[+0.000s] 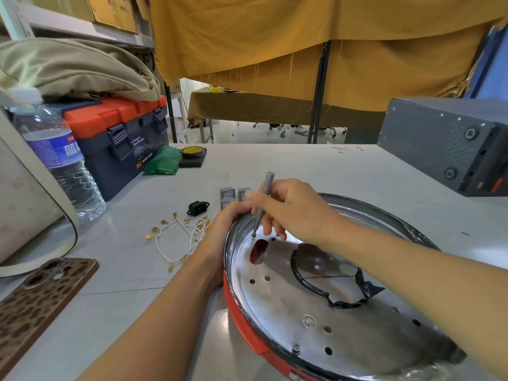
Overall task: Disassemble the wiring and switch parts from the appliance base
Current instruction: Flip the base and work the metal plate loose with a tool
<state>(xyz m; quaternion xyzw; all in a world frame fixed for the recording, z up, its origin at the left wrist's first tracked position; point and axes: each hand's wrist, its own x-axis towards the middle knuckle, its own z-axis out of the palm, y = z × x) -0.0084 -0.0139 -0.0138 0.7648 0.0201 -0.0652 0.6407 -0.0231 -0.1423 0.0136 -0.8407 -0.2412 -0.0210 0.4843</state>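
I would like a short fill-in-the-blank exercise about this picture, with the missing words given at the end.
1. The right hand holds a grey ____ upright, its tip on a screw in the appliance base.
2. The left hand grips the base's ____.
3. The white wires lie on the table, ____ of the base.
4. The black power socket lies beside the grey ____.

Missing words: screwdriver; rim; left; switches

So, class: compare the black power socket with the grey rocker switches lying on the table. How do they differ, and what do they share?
The black power socket is black, while the grey rocker switches are grey. The socket lies alone and fully in view; the switches sit side by side, partly hidden behind the left hand. The socket lies right by the white wires; the switches lie farther back. Both are off the appliance base, loose on the table.
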